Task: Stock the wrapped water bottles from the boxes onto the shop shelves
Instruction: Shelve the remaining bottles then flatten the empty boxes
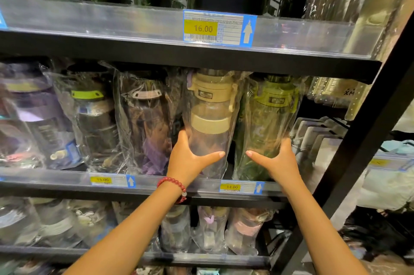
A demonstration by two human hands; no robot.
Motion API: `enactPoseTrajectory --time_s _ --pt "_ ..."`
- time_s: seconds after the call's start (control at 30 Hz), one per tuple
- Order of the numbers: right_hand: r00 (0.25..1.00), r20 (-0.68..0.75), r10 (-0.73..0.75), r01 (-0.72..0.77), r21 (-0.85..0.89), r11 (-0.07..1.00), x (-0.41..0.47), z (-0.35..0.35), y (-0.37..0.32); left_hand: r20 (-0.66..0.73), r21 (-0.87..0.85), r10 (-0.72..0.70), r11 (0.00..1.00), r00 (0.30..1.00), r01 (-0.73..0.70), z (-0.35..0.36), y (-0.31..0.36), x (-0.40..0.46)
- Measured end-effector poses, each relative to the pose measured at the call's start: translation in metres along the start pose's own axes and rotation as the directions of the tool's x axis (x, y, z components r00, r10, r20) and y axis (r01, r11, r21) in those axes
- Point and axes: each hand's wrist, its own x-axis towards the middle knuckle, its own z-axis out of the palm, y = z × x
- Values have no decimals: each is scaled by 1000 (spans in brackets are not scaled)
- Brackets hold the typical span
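Left hand (188, 158) grips beige-capped clear wrapped bottle (210, 122) on middle shelf (156, 181); right hand (277, 160) grips green-capped wrapped bottle (271, 122) just right. Both seemingly upright. Push evenly back, keeping wrap from snagging.

A shop aisle. Black metal shelves (156, 48) hold rows of plastic-wrapped water bottles (210, 117). Clear rail strips along the shelf fronts carry yellow price tags (202, 28) reading 16.00, 15.00 and 14.00, with barcodes and blue arrows.
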Motion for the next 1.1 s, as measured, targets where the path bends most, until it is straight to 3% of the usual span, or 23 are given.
enactPoseTrajectory --time_s 0.13,0.23,0.5,0.9,1.1 --pt "1000 -10 16 -16 -6 1000 2 1 -1 -145 126 2 992 989 16 14 8 -4" --pt "1000 -21 12 -13 -15 1000 0 6 -1 -175 191 19 981 984 15 18 10 -5" --pt "994 -110 -29 19 -86 996 -7 12 -3 17 145 -7 989 1000 5 3 5 -7" --pt "998 -63 -29 25 -63 998 -14 8 -8 11 206 -11 978 1000 8 2 7 -8" --pt "997 -70 -41 35 -74 997 -14 6 -10 63 157 -34 987 997 24 -3 12 -9"
